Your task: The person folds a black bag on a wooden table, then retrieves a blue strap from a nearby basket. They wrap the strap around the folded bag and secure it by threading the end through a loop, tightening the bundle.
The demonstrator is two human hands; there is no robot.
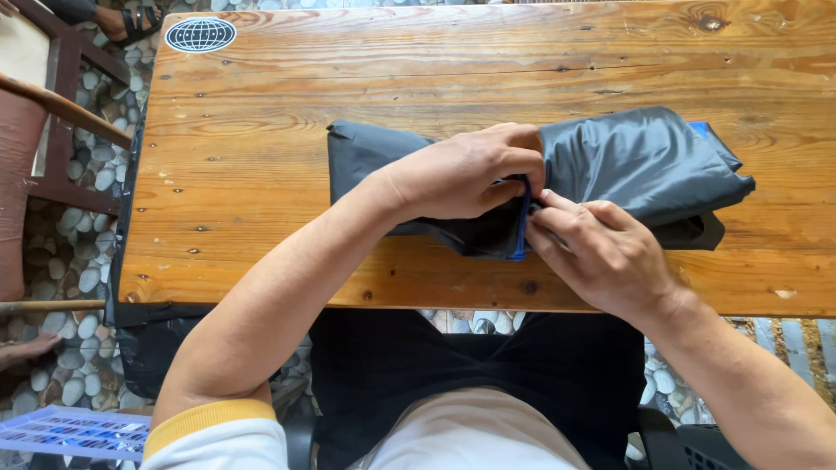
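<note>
The left hand (461, 178) is covering the middle of the folded grey garment (644, 157), and its fingertips are disappearing under a blue-edged fold. The right hand (601, 252) is hiding the fabric beneath it, and both forearms are running out of the bottom edge.

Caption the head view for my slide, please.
Both hands, left hand and right hand, grip a folded dark grey garment with blue trim on a wooden table.

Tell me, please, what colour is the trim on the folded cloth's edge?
Blue, along the dark grey cloth edge between both hands; head view.
</note>
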